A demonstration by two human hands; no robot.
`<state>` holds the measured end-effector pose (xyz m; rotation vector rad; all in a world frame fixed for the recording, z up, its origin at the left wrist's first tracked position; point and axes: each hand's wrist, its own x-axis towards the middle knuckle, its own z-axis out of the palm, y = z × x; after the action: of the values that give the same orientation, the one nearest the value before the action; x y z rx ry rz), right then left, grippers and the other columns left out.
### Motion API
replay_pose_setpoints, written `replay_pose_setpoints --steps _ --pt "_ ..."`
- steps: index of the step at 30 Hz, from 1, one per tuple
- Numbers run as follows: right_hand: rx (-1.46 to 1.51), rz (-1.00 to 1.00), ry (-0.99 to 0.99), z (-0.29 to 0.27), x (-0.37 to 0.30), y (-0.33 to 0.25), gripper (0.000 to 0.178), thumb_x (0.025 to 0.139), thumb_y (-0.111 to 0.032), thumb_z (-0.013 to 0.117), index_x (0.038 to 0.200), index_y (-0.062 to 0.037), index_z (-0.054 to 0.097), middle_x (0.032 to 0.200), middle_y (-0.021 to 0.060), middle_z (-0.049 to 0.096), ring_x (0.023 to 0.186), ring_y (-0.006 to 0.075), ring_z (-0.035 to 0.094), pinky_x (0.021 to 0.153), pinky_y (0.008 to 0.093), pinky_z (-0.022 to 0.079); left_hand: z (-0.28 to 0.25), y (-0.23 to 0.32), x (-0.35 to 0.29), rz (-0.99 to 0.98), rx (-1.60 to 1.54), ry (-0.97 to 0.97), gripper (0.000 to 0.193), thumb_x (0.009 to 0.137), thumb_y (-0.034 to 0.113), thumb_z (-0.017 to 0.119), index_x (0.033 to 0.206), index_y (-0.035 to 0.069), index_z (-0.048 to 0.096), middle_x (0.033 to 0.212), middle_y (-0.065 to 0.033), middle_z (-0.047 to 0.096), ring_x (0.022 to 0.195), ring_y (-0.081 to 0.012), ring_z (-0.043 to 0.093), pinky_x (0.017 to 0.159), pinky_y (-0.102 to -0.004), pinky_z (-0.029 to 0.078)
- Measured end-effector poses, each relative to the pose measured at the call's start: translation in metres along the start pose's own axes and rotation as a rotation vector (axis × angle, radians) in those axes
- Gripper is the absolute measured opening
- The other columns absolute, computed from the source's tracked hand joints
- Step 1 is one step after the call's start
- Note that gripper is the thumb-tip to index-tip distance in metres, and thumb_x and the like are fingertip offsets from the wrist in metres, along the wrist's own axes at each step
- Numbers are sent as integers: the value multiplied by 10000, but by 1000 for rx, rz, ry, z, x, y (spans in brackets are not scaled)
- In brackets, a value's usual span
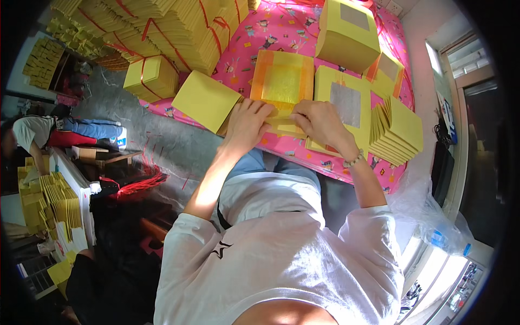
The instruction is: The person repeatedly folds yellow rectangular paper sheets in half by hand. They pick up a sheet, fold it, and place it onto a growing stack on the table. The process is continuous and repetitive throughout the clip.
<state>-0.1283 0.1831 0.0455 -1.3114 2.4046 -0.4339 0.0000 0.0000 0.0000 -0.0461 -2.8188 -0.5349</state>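
Observation:
In front of me lies a yellow paper piece [281, 58] with orange borders and a shiny yellow middle panel, possibly an envelope or paper sleeve. My left hand [248, 123] presses at its near left corner, fingers bent and thumb on the near edge. My right hand [324, 123] pinches the same near edge, where a pale yellow strip or flap [286, 125] shows between both hands. Just left of my left hand is a stack of plain yellow paper pieces [207, 100]. Beside my right hand sits a yellow stack with a grey rectangle [346, 103] on top.
A pink patterned cloth [238, 62] covers the table. Tall yellow bundles tied with red strips [179, 32] stand far left; a fanned yellow pile [398, 130] and a tall stack [346, 46] are at right. Another person [65, 132] works at the left, near red strips [141, 181].

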Motion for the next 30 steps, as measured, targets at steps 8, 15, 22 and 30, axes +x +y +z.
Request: replay_pose_setpoints --steps 8,15,22,30 --pt "363 -124 791 2 -4 0 503 811 -286 747 1193 -19 557 1180 167 574 1110 309 581 885 384 487 -10 -8 16 15 -179 218 312 776 -11 591 1076 72 622 888 -94 619 837 -306 564 725 -398 438" --pt "1092 -17 523 32 16 35 825 794 -250 785 1419 10 313 1389 169 446 1281 283 468 1056 386 398 -23 2 9 -188 -1284 81 327 984 83 488 1297 -12 496 1145 -65 619 1063 -134 571 923 -278 443" --pt "1217 -30 197 19 0 14 828 759 -226 819 1400 14 352 1337 142 513 1232 230 512 1033 362 426 -12 1 4 -243 -1346 -2 323 978 93 500 1282 -15 498 1217 -69 581 1115 -128 536 954 -291 432" --pt "1074 -42 182 19 -7 5 590 772 -197 794 1250 30 535 1170 112 635 1063 177 611 921 319 500 -3 11 10 -151 -680 400 429 861 -4 607 1250 -7 428 1186 -110 543 1092 -197 550 945 -333 435"
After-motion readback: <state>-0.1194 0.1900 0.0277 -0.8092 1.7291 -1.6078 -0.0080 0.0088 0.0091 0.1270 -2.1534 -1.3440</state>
